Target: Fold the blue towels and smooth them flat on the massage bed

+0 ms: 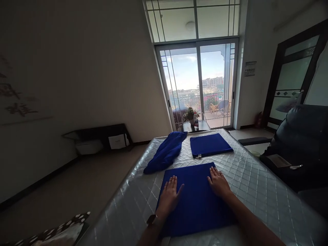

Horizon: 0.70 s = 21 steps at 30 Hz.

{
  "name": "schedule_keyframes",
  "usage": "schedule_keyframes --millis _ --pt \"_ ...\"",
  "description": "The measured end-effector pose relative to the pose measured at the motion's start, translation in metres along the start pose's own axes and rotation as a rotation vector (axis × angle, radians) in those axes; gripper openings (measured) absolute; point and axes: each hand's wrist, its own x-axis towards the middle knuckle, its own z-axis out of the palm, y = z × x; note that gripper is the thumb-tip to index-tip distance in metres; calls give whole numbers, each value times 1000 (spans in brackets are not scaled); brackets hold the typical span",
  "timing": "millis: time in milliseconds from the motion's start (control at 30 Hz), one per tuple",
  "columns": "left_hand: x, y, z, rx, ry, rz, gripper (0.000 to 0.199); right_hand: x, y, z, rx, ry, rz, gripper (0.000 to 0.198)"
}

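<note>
A flat blue cloth point(194, 201), squared off like a folded cushion cover, lies in front of me on the silvery quilted table cover point(253, 181). My left hand point(170, 194) rests flat on its left side, fingers stretched out and thumb apart. On the far right corner lies my right hand point(218, 181), palm down with the fingers extended. Neither hand grips anything. Beyond, to the right, is a second flat blue cloth point(211, 144) with a small white tag at its near edge. A crumpled blue cloth point(167, 151) lies to the far left.
Past the far edge stands a small dark table point(202, 126) with a potted plant point(190, 114) and a bottle point(196, 120). A black armchair point(302, 143) is on the right. A low dark shelf point(99, 131) sits against the left wall. Sliding glass doors point(198, 85) are ahead.
</note>
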Motion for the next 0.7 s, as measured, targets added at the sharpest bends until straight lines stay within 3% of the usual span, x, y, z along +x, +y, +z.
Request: schedule_keyframes --millis 233,400,533,700 --pt "-9 12 -22 -50 3 -12 89 -6 -7 -1 -101 85 -20 64" --pt "-12 15 -31 -57 1 -15 86 -18 -16 -7 -219 147 -146 58" --pt "-13 14 -33 -72 -11 -19 87 -55 -21 -6 -240 117 -142 57" --pt "-11 12 -28 -70 -19 -9 89 -115 -18 4 -140 -35 -78 62"
